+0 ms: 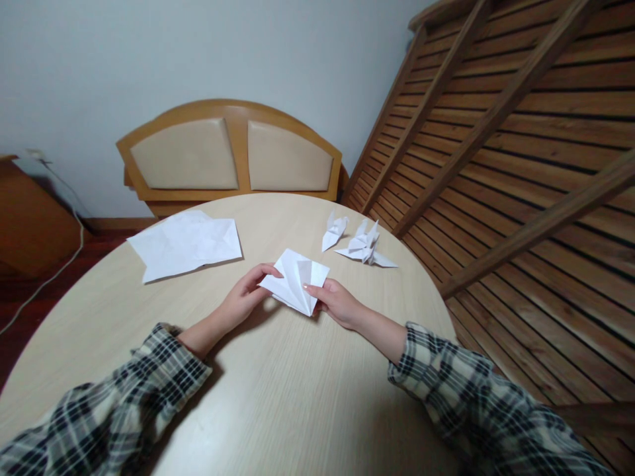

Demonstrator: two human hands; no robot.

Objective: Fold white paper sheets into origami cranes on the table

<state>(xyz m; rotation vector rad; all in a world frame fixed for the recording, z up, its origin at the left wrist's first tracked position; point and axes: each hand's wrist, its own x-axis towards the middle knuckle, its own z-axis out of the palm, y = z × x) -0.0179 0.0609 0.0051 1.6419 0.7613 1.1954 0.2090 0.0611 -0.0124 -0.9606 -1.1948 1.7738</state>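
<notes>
Between my two hands is a folded white sheet of paper (292, 274), creased into a small layered shape with a pointed lower end. My left hand (248, 291) pinches its left side, thumb on top and the other fingers underneath. On the right edge, my right hand (337, 302) grips the paper with its thumb pressed on the front face. The fingers behind the paper are partly hidden. Both hands are just above the round table (278, 396).
Folded paper cranes (364, 244) stand at the table's back right, one smaller paper crane (334, 230) beside them. Loose white paper sheets (188, 244) lie at the back left. A wooden headboard (238, 152) is behind the table, and a slatted wooden panel (506, 172) leans at the right.
</notes>
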